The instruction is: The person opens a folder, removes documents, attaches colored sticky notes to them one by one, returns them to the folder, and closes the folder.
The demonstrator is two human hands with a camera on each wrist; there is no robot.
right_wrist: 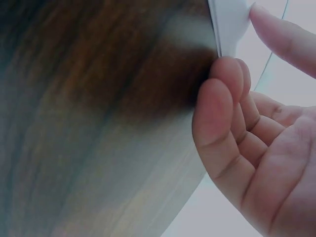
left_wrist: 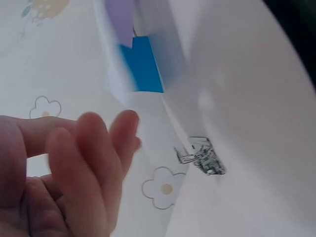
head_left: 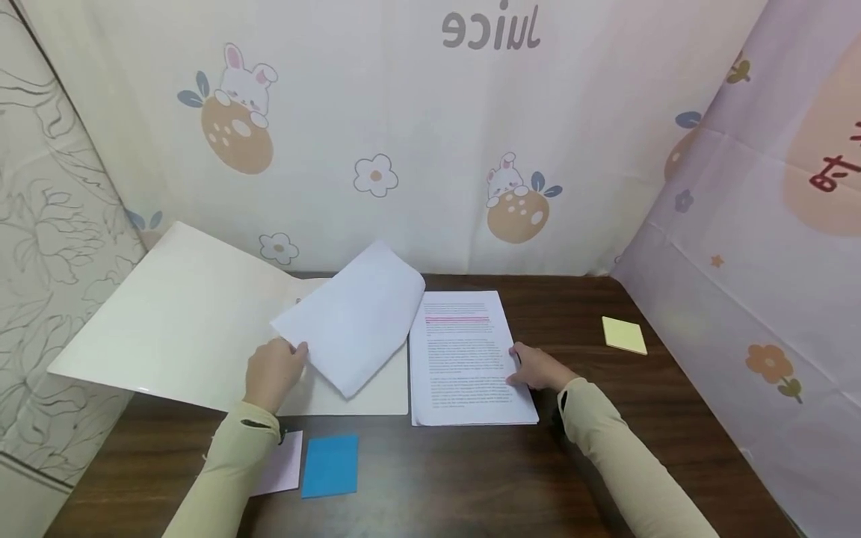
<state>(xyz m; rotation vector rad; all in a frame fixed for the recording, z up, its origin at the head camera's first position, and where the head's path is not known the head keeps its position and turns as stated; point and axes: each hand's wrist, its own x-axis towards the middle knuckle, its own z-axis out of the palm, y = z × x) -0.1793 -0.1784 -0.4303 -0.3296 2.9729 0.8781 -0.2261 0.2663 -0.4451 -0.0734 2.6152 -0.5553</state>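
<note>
My left hand (head_left: 272, 373) pinches the edge of a blank-looking white sheet (head_left: 356, 321) with thumb and fingers. The sheet is raised, tilted and bent over an open white folder (head_left: 202, 321). A metal clip (left_wrist: 207, 157) shows inside the folder in the left wrist view. There, a blue note (left_wrist: 143, 64) and a purple note (left_wrist: 121, 19) show against white paper above the curled left fingers (left_wrist: 91, 148). My right hand (head_left: 537, 368) grips the right edge of a stack of printed pages (head_left: 464, 359), thumb on top and fingers at its side. Pink highlighting crosses the top page.
Near the front of the dark wooden table (head_left: 471, 478) lie a blue sticky pad (head_left: 330, 465) and a purple sticky pad (head_left: 282, 465), partly under the left sleeve. A yellow sticky pad (head_left: 623, 335) lies at the right. Patterned curtains (head_left: 417, 149) enclose the back and sides.
</note>
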